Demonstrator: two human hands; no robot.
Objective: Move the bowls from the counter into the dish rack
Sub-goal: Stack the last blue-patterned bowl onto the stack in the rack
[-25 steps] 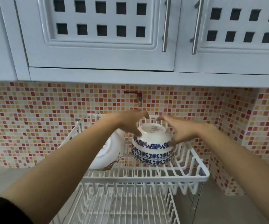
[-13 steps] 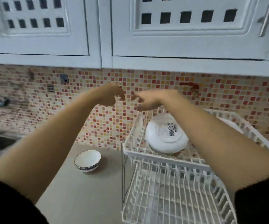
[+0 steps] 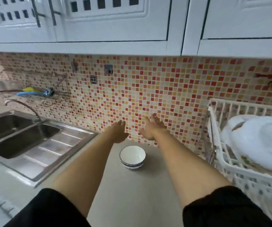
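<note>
Two black sleeves (image 3: 53, 208) cut off at bottom edge. One blue-banded white bowl (image 3: 132, 157) upright, mouth up, mid worktop (image 3: 132, 194), near back edge. Left hand (image 3: 118, 132) and right hand (image 3: 151, 128) spread, empty, above bowl. Dish rack (image 3: 226, 164) cropped right, blurred; white dishes inside uncountable. Double sink (image 3: 24, 138) at left.

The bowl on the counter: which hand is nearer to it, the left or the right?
Left, slightly. The left hand hovers open just beyond the bowl, to its left. The right hand is open too, beyond the bowl to its right and a little farther away. Neither touches it.
</note>
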